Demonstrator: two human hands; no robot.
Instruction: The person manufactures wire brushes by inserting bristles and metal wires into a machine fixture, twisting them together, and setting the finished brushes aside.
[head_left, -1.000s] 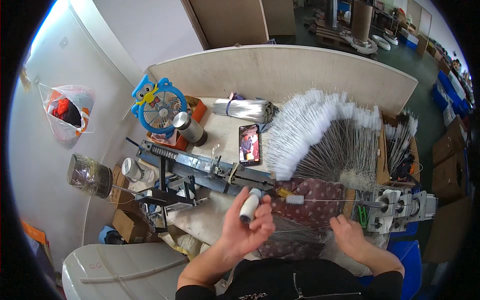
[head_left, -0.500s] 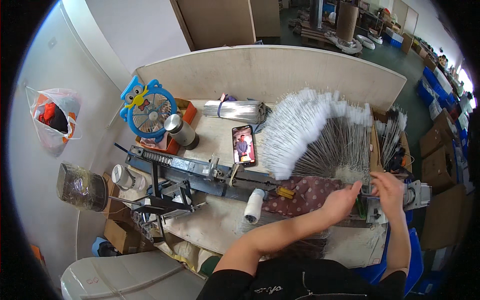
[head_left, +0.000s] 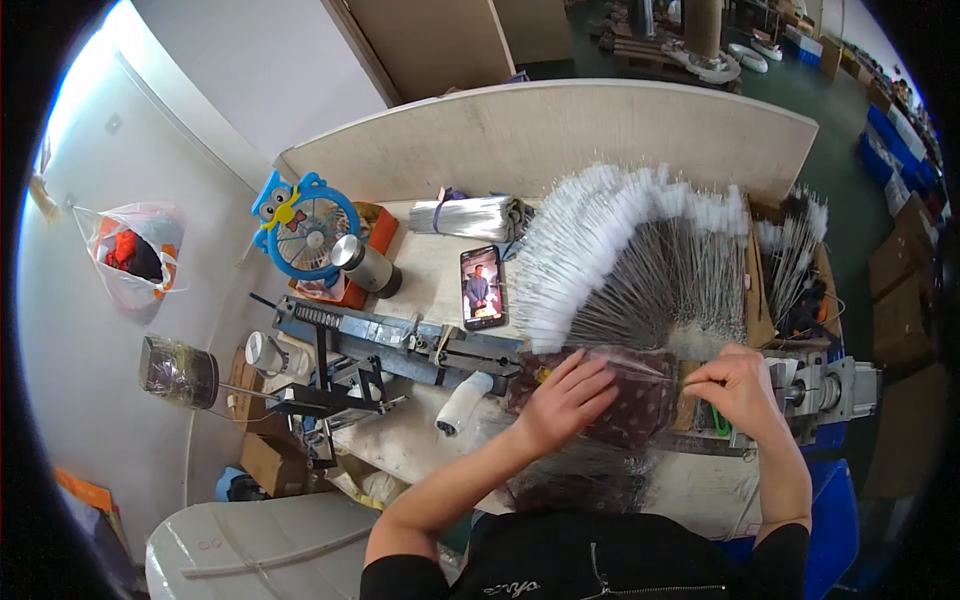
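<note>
My left hand (head_left: pixel 570 402) lies over a dark red polka-dot cloth (head_left: pixel 640 418), its fingers stretched out and slightly bent. My right hand (head_left: pixel 737 388) is closed in a pinch at the cloth's right end, beside a motor-driven clamp (head_left: pixel 815 388); what it pinches is too fine to make out. A faint, blurred wire-like streak shows between the two hands. Just beyond them, many thin wire-stemmed brushes (head_left: pixel 600 235) with white bristle ends lie fanned out. Below my right hand, a small green piece (head_left: pixel 720 420) shows at the metal fixture.
A long metal rail fixture (head_left: pixel 400 340) crosses the table to the left, with a white roll (head_left: pixel 463 403) beside it. Behind stand a lit phone (head_left: pixel 483 288), a wire bundle (head_left: pixel 465 217), a steel flask (head_left: pixel 366 266) and a blue fan (head_left: pixel 308 235). A box of brushes (head_left: pixel 795 270) stands right.
My left hand has moved left, away from my right hand, onto the cloth. My right hand has shifted slightly left and lower. The white roll has shifted left, and the view has tilted a little.
</note>
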